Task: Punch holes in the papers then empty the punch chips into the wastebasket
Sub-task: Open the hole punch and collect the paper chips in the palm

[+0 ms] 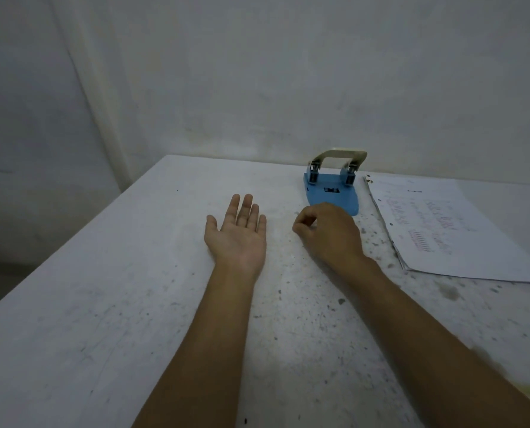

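The left hand [237, 231] lay palm up on the white, speckled bench [109, 304], its fingers spread loosely and straight, holding nothing. The right hand [327, 231] hovered or rested just beside it, knuckles up, with the fingers curled in and the thumb meeting the fingertips in a pinch; whether anything tiny sat in that pinch could not be told. Both bare forearms reached in from the near edge of the bench.

Just beyond the right hand, touching or nearly touching its knuckles as seen from the head camera, stood the blue metal hole punch with a cream lever handle [333, 183]. It sat upright near the far edge of the bench, its handle raised, its flat blue base pointing toward the near edge.

To the right of the punch, close beside it, lay the stack of white printed papers [443, 230], flat on the bench and running toward the right edge. 2 small punched holes showed along the left margin of the top sheet, and faint red and dark print covered its face.

A pale plastered wall [257, 72] rose behind the far edge of the bench.
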